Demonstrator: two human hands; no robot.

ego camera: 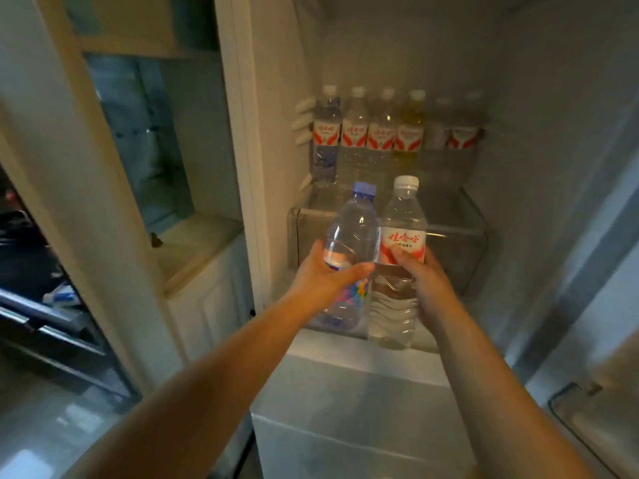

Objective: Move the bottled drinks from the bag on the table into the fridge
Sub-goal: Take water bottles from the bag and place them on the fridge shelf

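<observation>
**Two bottles being carried into the fridge: tipping and knock-over risk**

The left hand is gripping a clear plastic bottle with a blue cap, fingers curled round its middle; the bottle is leaning toward 1 o'clock. The right hand is gripping a clear plastic bottle with a white cap and red-and-white label, which is standing upright. The two bottles are touching side by side in front of the open white fridge.

A row of clear bottles with red-and-white labels is standing at 12 o'clock on the glass shelf. In my judgement, pushing both bottles in together is risking a strike against that row, and the leaning bottle may be toppling once released.

The right end of the row is blurring into the dim interior, so its count is uncertain. The bag and table are not showing. Dark items at 9 o'clock are not identifiable.
</observation>
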